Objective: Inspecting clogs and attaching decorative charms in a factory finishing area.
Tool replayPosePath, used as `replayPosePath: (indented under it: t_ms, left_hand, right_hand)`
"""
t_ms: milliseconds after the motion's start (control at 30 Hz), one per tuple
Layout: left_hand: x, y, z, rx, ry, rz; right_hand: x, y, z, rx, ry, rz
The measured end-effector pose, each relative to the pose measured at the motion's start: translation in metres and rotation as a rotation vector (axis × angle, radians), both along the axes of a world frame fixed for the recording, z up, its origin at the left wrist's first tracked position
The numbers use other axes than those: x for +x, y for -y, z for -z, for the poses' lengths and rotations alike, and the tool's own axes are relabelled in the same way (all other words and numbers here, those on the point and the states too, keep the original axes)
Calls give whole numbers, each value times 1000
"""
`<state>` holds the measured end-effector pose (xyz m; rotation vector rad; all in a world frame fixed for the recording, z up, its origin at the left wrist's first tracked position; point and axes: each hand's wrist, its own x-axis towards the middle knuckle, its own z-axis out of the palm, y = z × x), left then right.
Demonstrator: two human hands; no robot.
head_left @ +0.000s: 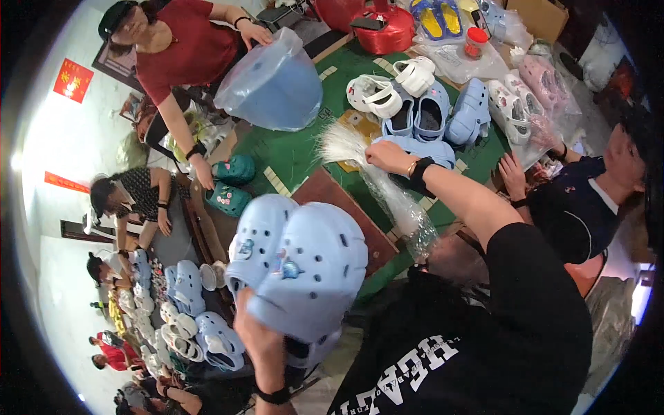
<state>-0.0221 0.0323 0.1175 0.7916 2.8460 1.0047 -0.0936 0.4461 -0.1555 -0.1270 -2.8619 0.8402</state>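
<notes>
My left hand (257, 335) grips a pair of light blue clogs (311, 259) by the heel end, held up close to me, with small charms on their tops. Out over the green table (277, 149), my right hand (392, 158) has its fingers closed at a bundle of thin white plastic strands (346, 146). The strands spread from a clear plastic sleeve (408, 218); how many are pinched cannot be made out. Just beyond that hand lie more light blue clogs (432, 111) and white clogs (380, 97).
A brown board (339, 207) lies under the strands. Across the table a person in red steadies a bagged blue tub (280, 86) beside green clogs (230, 197). At right another person handles bagged pink clogs (543, 79). A red bag (384, 31) stands at the back.
</notes>
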Motion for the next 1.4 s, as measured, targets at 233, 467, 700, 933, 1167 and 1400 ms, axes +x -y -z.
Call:
replayPosePath:
  t_ms: [233, 467, 700, 933, 1167, 1400]
  left_hand:
    - [16, -60, 3, -385, -264, 15]
    - [11, -59, 7, -236, -180, -215]
    - [12, -82, 14, -555, -175, -206]
    - [24, -98, 9, -510, -206, -95]
    - [37, -89, 7, -277, -334, -177]
    - [92, 37, -1, 258, -195, -467]
  right_hand:
    - [-75, 2, 39, -153, -158, 205]
    - [-114, 85, 82, -68, -77, -279]
    - [-95, 79, 131, 317, -141, -523]
    - [-77, 60, 44, -500, 74, -11]
    - [7, 33, -70, -1232, -328, 43]
    - [95, 32, -181, -1250, -615, 72]
